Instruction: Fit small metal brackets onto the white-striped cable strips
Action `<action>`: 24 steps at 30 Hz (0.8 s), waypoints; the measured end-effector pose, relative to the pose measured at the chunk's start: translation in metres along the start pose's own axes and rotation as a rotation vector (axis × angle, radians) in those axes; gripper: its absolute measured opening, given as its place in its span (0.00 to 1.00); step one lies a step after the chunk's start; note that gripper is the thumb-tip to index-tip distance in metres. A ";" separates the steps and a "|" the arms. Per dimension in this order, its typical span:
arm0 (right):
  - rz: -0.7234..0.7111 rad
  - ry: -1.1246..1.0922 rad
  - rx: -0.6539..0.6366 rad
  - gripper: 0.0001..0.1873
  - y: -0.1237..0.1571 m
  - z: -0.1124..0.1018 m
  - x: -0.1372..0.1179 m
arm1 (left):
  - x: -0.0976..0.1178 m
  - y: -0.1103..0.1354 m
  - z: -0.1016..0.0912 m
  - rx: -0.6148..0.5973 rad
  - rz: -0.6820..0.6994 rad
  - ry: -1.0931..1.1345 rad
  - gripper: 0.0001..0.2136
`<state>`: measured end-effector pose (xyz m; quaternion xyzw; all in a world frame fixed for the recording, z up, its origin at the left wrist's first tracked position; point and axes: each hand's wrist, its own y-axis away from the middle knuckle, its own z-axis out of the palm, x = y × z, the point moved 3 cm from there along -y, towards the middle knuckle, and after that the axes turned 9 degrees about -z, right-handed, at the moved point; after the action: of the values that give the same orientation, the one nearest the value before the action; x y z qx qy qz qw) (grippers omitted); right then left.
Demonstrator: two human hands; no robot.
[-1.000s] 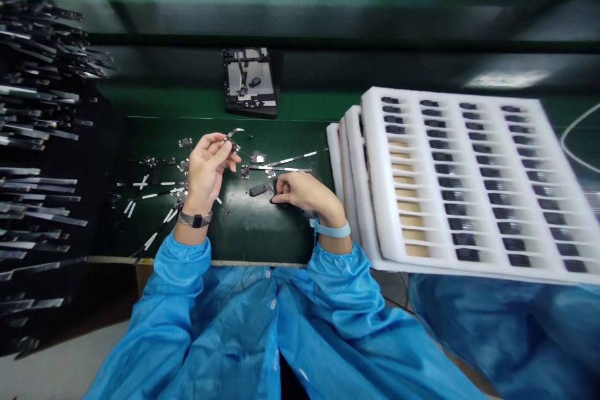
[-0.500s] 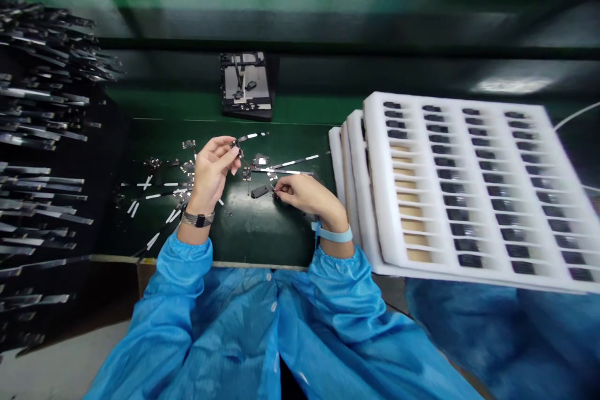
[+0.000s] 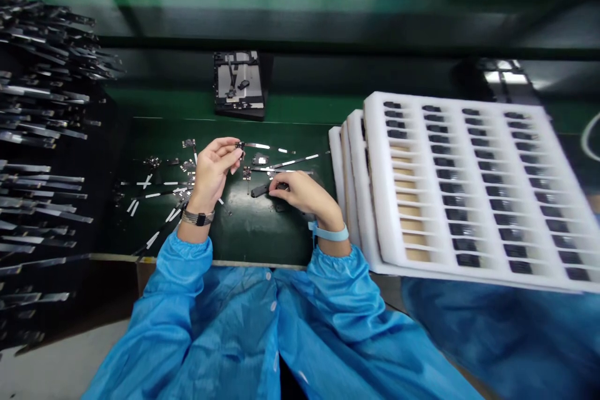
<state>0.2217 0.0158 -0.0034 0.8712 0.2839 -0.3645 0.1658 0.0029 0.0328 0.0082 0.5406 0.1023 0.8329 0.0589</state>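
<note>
My left hand (image 3: 212,170) is raised a little over the green mat (image 3: 248,231), thumb and fingers pinched on a thin flex cable (image 3: 262,146) that trails off to the right. My right hand (image 3: 302,194) rests low on the mat with its fingers curled onto a small black part (image 3: 260,189); whether it grips the part or only touches it is unclear. Several more flex cables (image 3: 154,187) and small dark components lie scattered on the mat around both hands. A dark watch is on my left wrist and a light blue strap on my right.
A stack of white foam trays (image 3: 379,200) with rows of small dark parts stands at the right. A black rack of long strips (image 3: 42,137) fills the left side. A dark fixture plate (image 3: 237,84) lies behind the mat. Blue fabric (image 3: 492,331) at lower right.
My left hand has turned the flex cable so its tail now points right. My right hand has slid slightly left and up onto the small black part.
</note>
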 end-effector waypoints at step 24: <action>-0.194 -0.308 0.116 0.09 0.012 -0.014 -0.020 | 0.038 0.001 -0.037 0.059 0.223 0.099 0.06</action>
<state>0.2250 0.0061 0.0216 0.7816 0.3164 -0.5238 0.1207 -0.0467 0.0356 0.0280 0.5085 0.0687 0.8565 -0.0550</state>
